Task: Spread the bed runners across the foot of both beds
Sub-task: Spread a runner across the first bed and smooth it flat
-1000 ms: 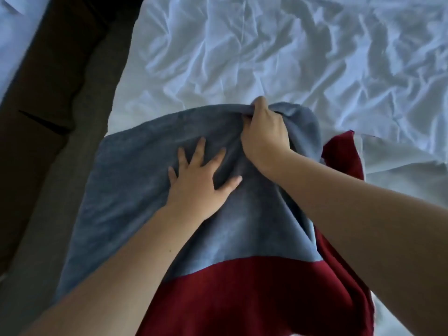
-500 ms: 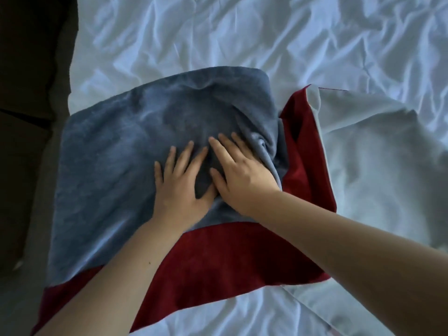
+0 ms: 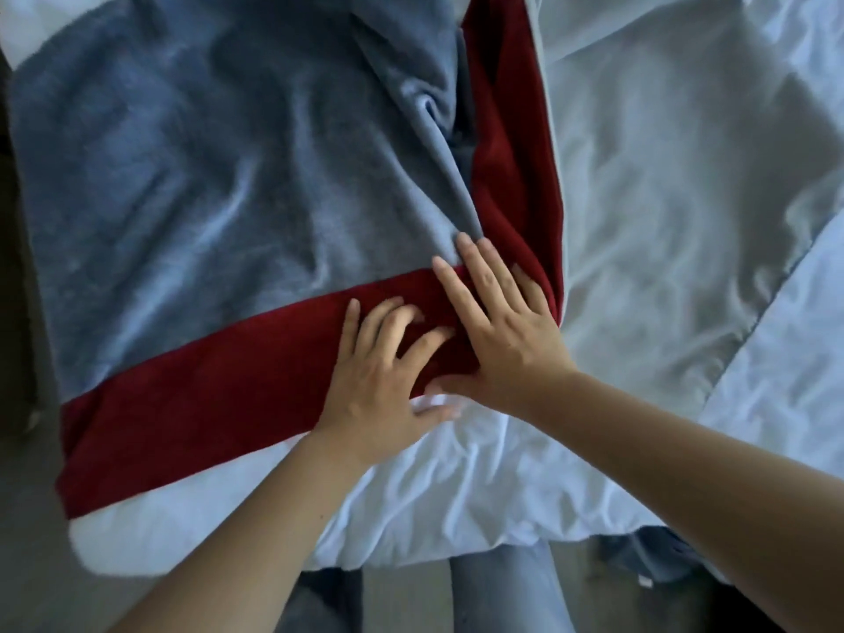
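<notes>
A grey-blue bed runner (image 3: 219,166) with a dark red border lies on a white bed (image 3: 685,212), filling the view from 9 to 12 o'clock. Its right end is bunched and folded at 1 o'clock. At centre, the left hand (image 3: 379,376) and right hand (image 3: 507,335) press side by side on the red band, gripping nothing. Flat-handed pushing may deepen the creases instead of unfolding the end.
</notes>
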The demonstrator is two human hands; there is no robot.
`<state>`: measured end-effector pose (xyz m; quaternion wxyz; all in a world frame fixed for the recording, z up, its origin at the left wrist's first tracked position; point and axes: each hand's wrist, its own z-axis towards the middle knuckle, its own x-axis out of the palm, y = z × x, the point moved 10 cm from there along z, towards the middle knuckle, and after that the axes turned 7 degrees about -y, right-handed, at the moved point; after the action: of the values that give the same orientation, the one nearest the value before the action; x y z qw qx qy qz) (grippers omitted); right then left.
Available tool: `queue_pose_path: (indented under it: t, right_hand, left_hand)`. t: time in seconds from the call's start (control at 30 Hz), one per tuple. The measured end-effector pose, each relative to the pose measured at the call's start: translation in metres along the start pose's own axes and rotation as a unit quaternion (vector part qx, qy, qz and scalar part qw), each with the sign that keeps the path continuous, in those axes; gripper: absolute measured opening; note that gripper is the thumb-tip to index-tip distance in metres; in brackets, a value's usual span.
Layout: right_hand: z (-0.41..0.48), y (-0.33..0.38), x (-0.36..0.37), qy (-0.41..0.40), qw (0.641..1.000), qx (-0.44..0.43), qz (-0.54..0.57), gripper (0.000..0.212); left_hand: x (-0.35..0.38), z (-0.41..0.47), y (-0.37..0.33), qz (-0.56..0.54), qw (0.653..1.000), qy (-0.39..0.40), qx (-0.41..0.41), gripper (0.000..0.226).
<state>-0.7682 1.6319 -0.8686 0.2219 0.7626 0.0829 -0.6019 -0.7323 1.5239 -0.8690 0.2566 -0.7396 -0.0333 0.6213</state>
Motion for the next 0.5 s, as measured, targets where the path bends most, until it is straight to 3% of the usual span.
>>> queue_pose_path:
  t: [0.07, 0.2, 0.27, 0.4, 0.5]
  right_hand:
    - [-0.015, -0.006, 0.002, 0.021, 0.999, 0.014, -0.020, 0.120]
    - [-0.027, -0.008, -0.014, -0.054, 0.998, 0.022, -0.013, 0.052]
    - [-0.031, -0.005, -0.018, -0.062, 0.998, 0.022, 0.020, 0.036]
    - [-0.047, 0.013, -0.006, 0.000, 1.000, 0.022, 0.016, 0.032]
    - [-0.063, 0.027, 0.006, 0.040, 0.999, 0.009, 0.022, 0.036]
  left_hand:
    - [-0.006, -0.005, -0.005, 0.011, 0.999, -0.024, 0.023, 0.049]
    - [-0.015, -0.009, 0.001, -0.027, 0.999, -0.047, 0.004, 0.027]
    - [-0.013, -0.014, 0.004, -0.048, 0.998, -0.026, -0.011, 0.022]
    - [0.007, -0.026, -0.004, -0.090, 0.987, 0.129, -0.027, 0.018]
    - [0.019, -0.029, -0.011, -0.005, 0.965, 0.263, -0.006, 0.028]
